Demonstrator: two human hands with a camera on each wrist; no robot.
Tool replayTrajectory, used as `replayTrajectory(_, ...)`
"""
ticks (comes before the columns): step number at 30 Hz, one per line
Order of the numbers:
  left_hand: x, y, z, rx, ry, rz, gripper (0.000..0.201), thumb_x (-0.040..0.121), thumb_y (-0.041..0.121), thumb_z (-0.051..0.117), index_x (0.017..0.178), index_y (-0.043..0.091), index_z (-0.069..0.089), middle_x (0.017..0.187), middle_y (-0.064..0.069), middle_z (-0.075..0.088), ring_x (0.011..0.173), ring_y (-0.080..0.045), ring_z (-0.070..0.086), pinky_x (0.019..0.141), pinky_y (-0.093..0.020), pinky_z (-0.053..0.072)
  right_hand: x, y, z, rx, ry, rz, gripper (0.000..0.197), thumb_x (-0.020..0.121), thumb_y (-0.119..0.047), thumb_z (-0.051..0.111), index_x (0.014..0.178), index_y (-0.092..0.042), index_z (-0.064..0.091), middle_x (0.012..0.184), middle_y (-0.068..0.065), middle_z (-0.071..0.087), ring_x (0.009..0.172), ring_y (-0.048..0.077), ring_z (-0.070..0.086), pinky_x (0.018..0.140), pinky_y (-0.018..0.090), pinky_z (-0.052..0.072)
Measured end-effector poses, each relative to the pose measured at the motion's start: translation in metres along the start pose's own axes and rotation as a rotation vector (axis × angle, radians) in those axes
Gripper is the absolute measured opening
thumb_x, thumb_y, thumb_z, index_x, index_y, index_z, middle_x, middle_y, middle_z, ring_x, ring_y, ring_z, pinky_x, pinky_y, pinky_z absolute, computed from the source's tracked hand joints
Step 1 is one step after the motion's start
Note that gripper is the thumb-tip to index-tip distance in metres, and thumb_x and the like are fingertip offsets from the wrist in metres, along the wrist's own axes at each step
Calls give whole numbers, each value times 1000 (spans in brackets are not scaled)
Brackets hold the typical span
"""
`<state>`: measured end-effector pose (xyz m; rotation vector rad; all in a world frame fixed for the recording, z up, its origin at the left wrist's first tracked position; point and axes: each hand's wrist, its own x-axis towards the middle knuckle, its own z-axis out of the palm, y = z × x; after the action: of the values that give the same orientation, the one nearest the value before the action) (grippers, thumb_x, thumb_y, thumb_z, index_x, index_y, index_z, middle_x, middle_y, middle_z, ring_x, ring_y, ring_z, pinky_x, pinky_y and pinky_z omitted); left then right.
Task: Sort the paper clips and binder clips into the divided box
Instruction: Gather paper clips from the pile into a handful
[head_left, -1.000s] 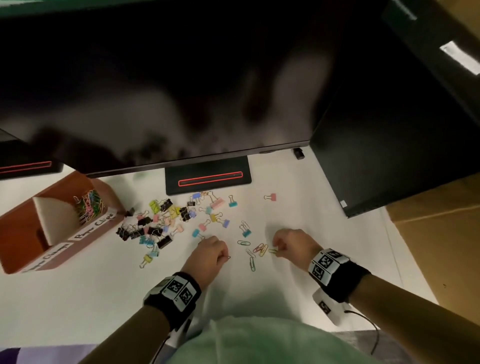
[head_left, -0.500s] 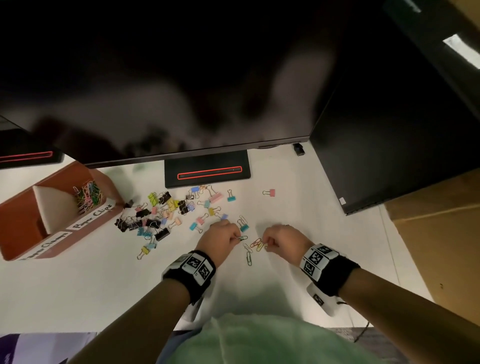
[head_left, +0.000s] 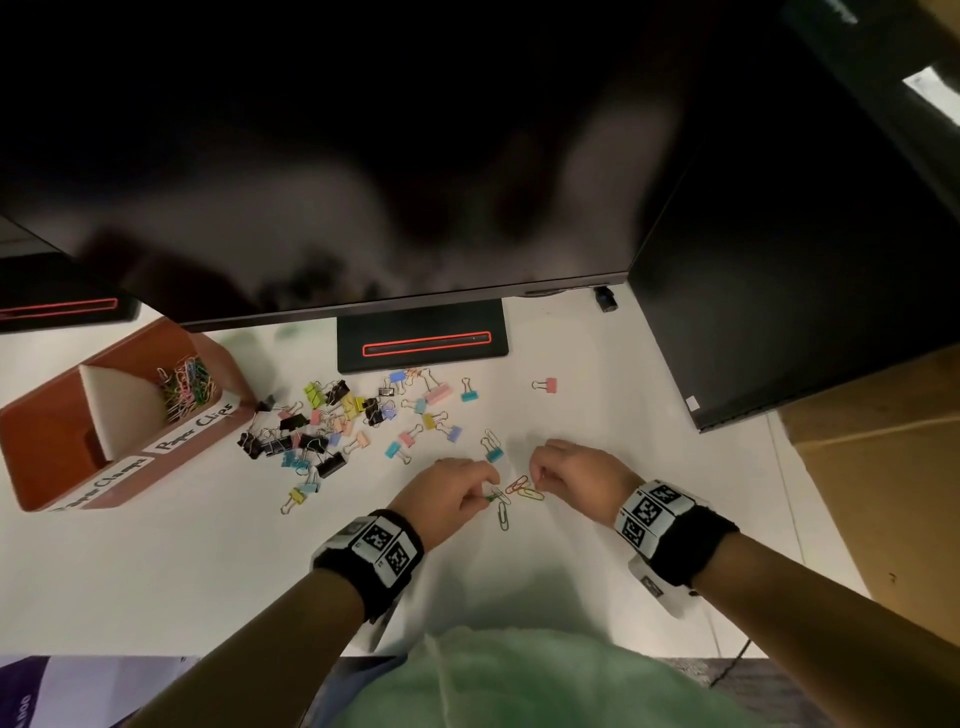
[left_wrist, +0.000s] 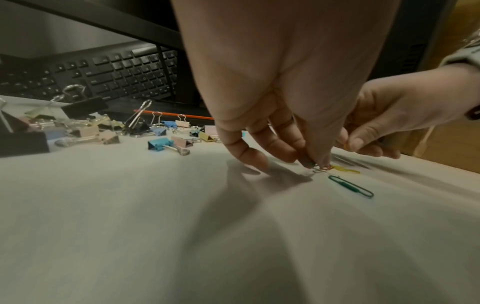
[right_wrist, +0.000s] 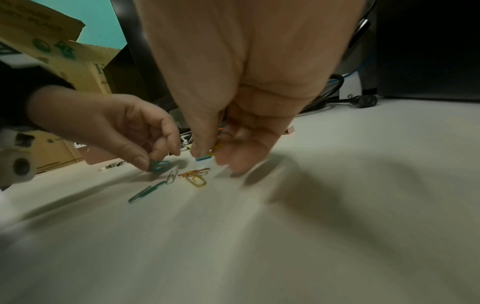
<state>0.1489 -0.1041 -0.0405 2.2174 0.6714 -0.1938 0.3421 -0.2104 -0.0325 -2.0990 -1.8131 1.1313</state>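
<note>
My left hand (head_left: 483, 496) pinches a green paper clip (head_left: 491, 498) just above the white table; the same clip (right_wrist: 158, 165) shows in the right wrist view. My right hand (head_left: 537, 475) is close beside it, with thumb and fingers pinching a yellow paper clip (right_wrist: 215, 147). Between the hands lie loose paper clips: an orange one (head_left: 517, 484), a yellow one (head_left: 533, 494) and a green one (head_left: 503, 517). A pile of coloured binder clips (head_left: 332, 421) lies to the left. The brown divided box (head_left: 31, 441) stands at far left, with paper clips (head_left: 184, 387) in its far compartment.
A dark monitor overhangs the table, its stand base (head_left: 422, 343) just behind the binder clips. One pink binder clip (head_left: 545, 385) lies apart at right. A black computer case (head_left: 779, 312) stands to the right, and a keyboard (left_wrist: 103, 72) lies behind the clips.
My left hand has moved right to the loose paper clips and taken a green one. My right hand has stayed at the clips with the yellow one in its fingers.
</note>
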Motion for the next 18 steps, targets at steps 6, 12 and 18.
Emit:
replayTrajectory(6, 10, 6, 10, 108, 5, -21, 26, 85, 20, 61, 111, 17, 62, 95, -5, 63, 94, -19, 51, 86, -30, 42, 15, -10, 8, 4, -135, -9, 37, 86, -10, 59, 122, -16, 54, 105, 8, 56, 95, 20, 55, 84, 24, 39)
replayTrajectory(12, 14, 3, 9, 136, 40, -73, 14, 85, 21, 61, 93, 10, 66, 98, -6, 56, 95, -22, 51, 83, -34, 47, 23, -12, 7, -65, -123, 17, 19, 87, -17, 61, 104, -9, 65, 109, 10, 52, 96, 27, 57, 84, 29, 45)
replayTrajectory(18, 10, -5, -1, 166, -17, -92, 11, 89, 13, 53, 94, 5, 59, 100, -11, 56, 96, -24, 50, 81, -30, 41, 21, -11, 8, -127, -127, -23, 18, 90, -21, 56, 103, -13, 65, 112, 4, 58, 101, 23, 57, 86, 33, 48)
